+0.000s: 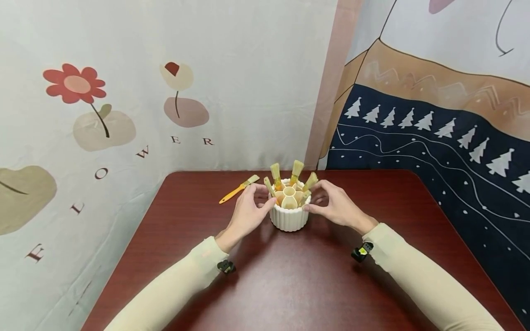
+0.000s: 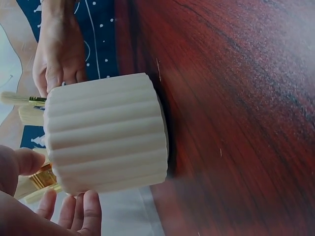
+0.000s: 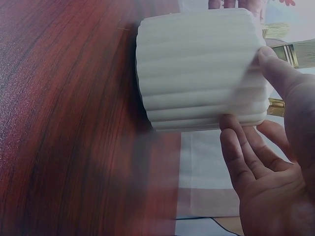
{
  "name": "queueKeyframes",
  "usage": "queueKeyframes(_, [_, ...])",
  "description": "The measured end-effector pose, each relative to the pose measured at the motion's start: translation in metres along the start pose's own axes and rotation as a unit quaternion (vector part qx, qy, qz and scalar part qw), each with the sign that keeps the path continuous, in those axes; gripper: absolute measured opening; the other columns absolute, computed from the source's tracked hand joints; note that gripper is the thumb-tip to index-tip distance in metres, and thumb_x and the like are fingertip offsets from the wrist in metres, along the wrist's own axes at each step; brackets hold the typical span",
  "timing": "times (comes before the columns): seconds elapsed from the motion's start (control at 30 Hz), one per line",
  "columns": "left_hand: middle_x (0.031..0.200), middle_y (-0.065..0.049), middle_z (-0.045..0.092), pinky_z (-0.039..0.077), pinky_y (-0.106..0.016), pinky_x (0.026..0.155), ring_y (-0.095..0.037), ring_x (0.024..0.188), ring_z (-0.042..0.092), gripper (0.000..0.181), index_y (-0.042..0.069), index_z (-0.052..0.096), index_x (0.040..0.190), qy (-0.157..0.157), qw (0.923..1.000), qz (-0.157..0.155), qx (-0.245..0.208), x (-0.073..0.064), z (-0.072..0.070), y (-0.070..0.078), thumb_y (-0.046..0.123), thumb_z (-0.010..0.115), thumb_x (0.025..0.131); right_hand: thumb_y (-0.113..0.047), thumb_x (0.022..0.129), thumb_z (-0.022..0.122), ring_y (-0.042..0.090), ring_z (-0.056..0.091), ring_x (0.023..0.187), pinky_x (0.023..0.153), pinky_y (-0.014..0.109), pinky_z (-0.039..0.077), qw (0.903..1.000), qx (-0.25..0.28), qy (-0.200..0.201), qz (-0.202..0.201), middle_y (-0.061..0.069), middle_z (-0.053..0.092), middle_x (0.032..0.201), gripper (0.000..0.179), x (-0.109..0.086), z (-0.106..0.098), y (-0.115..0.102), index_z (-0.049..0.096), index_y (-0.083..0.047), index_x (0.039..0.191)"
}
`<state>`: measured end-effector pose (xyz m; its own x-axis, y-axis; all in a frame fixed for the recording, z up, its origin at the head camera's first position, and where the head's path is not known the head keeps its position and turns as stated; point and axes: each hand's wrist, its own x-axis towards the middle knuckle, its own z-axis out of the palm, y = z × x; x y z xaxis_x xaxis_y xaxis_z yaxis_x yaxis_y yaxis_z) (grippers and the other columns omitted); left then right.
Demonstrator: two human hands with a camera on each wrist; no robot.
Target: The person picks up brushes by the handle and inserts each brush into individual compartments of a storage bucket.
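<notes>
A white ribbed round brush holder (image 1: 288,220) stands on the table between both hands. Its top has a petal-shaped divider (image 1: 289,202) with a round opening in the middle. Several paintbrushes (image 1: 296,174) stand in it, pale bristles up and fanned outward. My left hand (image 1: 248,209) grips the holder's left side, its thumb at the rim beside a brush ferrule (image 2: 44,176). On the opposite side, my right hand (image 1: 339,207) holds it with the thumb on the near rim and the fingers (image 3: 236,150) along the wall. The divider is hidden in both wrist views.
One more paintbrush (image 1: 238,189), with a yellow handle, lies on the dark red wooden table (image 1: 281,285) left of the holder and behind my left hand. A printed flower curtain (image 1: 248,92) and a navy tree-patterned cloth (image 1: 414,147) hang behind the table.
</notes>
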<state>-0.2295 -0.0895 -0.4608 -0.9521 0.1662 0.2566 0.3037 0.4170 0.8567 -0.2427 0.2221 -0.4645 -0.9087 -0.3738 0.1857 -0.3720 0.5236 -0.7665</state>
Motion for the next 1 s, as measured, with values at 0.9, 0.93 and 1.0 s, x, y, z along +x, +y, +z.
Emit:
queueKeyframes(0.9, [0.146, -0.011, 0.075, 0.065, -0.06, 0.111, -0.04, 0.132, 0.076, 0.078, 0.014, 0.064, 0.156, -0.052, 0.9948, 0.062, 0.062, 0.015, -0.042, -0.045, 0.033, 0.104, 0.092, -0.038, 0.098, 0.098, 0.023, 0.082, 0.115, 0.099, 0.039, 0.072, 0.9998, -0.008, -0.011, 0.014, 0.01, 0.081, 0.132, 0.061, 0.003, -0.001, 0.002, 0.065, -0.013, 0.143])
queueKeyframes(0.93, [0.146, -0.01, 0.074, 0.064, -0.061, 0.111, -0.041, 0.132, 0.075, 0.081, 0.015, 0.063, 0.158, -0.053, 0.9938, 0.069, 0.07, 0.017, -0.043, -0.048, 0.033, 0.104, 0.091, -0.038, 0.098, 0.098, 0.023, 0.082, 0.115, 0.099, 0.039, 0.072, 0.9998, -0.008, -0.012, 0.016, 0.01, 0.081, 0.132, 0.061, 0.003, -0.001, 0.001, 0.065, -0.014, 0.143])
queueKeyframes(1.0, [0.146, -0.011, 0.073, 0.062, -0.064, 0.113, -0.042, 0.132, 0.073, 0.084, 0.014, 0.063, 0.16, -0.055, 0.9917, 0.078, 0.086, 0.02, -0.047, -0.055, 0.033, 0.105, 0.09, -0.038, 0.098, 0.098, 0.023, 0.082, 0.115, 0.1, 0.039, 0.072, 0.9997, -0.009, -0.014, 0.017, 0.01, 0.081, 0.131, 0.061, 0.003, -0.001, 0.001, 0.065, -0.013, 0.143])
